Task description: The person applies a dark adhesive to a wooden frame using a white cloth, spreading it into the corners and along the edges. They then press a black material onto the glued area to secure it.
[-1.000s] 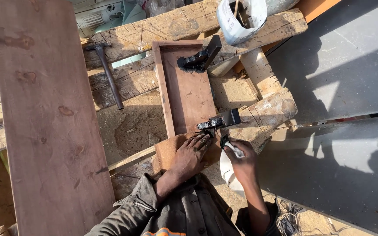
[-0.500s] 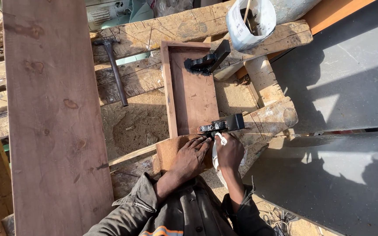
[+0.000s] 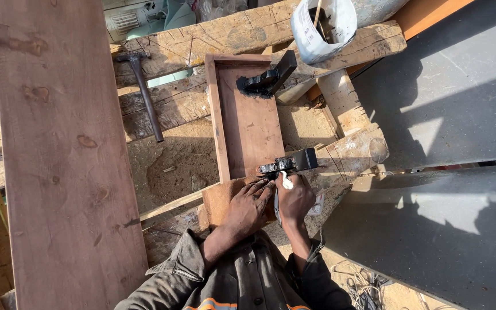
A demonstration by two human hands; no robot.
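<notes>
A brown wooden board with raised edge strips (image 3: 251,123) lies on rough timber beams. My left hand (image 3: 248,206) presses flat on its near end. My right hand (image 3: 294,198) grips a small white-tipped tool, its tip against a black metal clamp (image 3: 291,162) at the board's near right corner. A second black clamp (image 3: 268,80) sits on the board's far right corner.
A wide reddish plank (image 3: 58,155) runs down the left. A hammer (image 3: 144,95) lies on the beams beside the board. A white bucket (image 3: 322,23) with a stick stands at the top. Grey metal sheets (image 3: 449,172) fill the right side. Sawdust covers the ground.
My right hand has moved left and up from beside the board to the near clamp. My left hand stays pressed on the board's end.
</notes>
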